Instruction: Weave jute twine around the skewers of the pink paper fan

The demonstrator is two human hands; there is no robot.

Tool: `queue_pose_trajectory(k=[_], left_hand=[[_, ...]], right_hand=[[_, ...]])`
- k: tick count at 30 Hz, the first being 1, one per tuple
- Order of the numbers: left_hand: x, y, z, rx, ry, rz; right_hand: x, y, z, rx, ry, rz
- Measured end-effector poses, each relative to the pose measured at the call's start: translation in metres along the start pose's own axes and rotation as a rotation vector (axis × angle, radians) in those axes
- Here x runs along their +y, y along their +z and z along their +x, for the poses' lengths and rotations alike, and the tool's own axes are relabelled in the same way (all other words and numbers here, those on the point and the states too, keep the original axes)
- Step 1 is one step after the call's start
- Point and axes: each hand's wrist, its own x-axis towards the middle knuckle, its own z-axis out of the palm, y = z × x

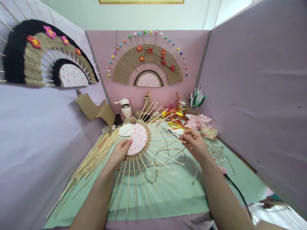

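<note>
A half-round fan frame (138,140) has a pink-dotted cloth centre, a woven twine border and thin sticks fanning out from its edge. My left hand (121,152) grips it by the straight side, thumb on top of the cloth. My right hand (193,143) is closed in a pinch at the outer tip of one thin stick (165,141). Whether twine is also between those fingers I cannot tell. Loose twine (157,164) loops on the green table under the sticks.
A pile of long sticks (88,159) lies at left. Behind stand a white bottle (126,110), coloured pipe cleaners (176,115) and a tool cup (192,110). At right lie crumpled dotted cloth (198,121) and a black cord (238,191). Finished fans (124,68) hang on the partition walls.
</note>
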Motion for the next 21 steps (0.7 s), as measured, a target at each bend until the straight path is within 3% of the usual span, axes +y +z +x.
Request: queue_pose_trajectory(k=[4, 11, 16, 21], left_hand=[[-0.002, 0.012, -0.003, -0.102, -0.043, -0.059], [0.002, 0.032, -0.014, -0.228, -0.077, -0.074], [-0.003, 0.032, -0.014, -0.223, -0.072, -0.089], [-0.003, 0.03, -0.013, -0.202, -0.17, -0.266]], right_hand=[[0.008, 0.007, 0.005, 0.018, 0.03, -0.062], [0.02, 0.012, 0.014, 0.095, -0.054, -0.104], [0.027, 0.006, 0.016, 0.133, -0.087, -0.168], [0.03, 0.0, 0.018, 0.226, -0.157, -0.282]])
